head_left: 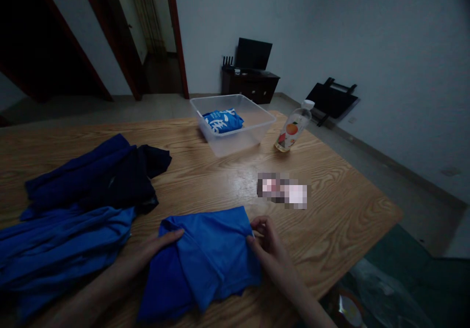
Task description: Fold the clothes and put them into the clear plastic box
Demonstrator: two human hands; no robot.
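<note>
The folded blue garment (209,259) lies at the near edge of the wooden table (341,210), long axis running left-right, its lower folds cut off by my forearms and dim light. My left hand (154,249) rests flat on its left edge, fingers together. My right hand (266,237) pinches its upper right corner, fingertips closed on cloth.

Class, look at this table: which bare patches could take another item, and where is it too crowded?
Bare wood lies between the clear bin, the bottle and the folded blue cloth, and along the table right of the right hand. The pile of clothes beside the left hand crowds the left side.
</note>
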